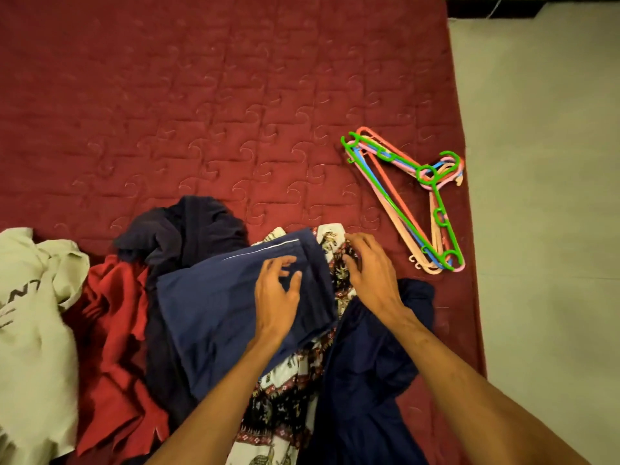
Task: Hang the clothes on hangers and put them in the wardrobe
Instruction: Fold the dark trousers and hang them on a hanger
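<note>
A heap of clothes lies on the near part of a dark red quilted bed (201,112). On top is a folded navy garment (214,303) with a thin white line. My left hand (276,290) rests on it with fingers spread and loosely bent. My right hand (369,266) reaches to the edge of a white and black patterned garment (278,391) beside the navy one; its fingertips are bent onto the cloth, and I cannot tell whether they pinch it. A stack of coloured plastic hangers (412,196), green one on top, lies to the right of my hands.
A cream garment with lettering (30,313) and a red garment (110,327) lie left of the heap. Dark navy cloth (369,380) lies under my right forearm. The bed's right edge borders a pale floor (543,229).
</note>
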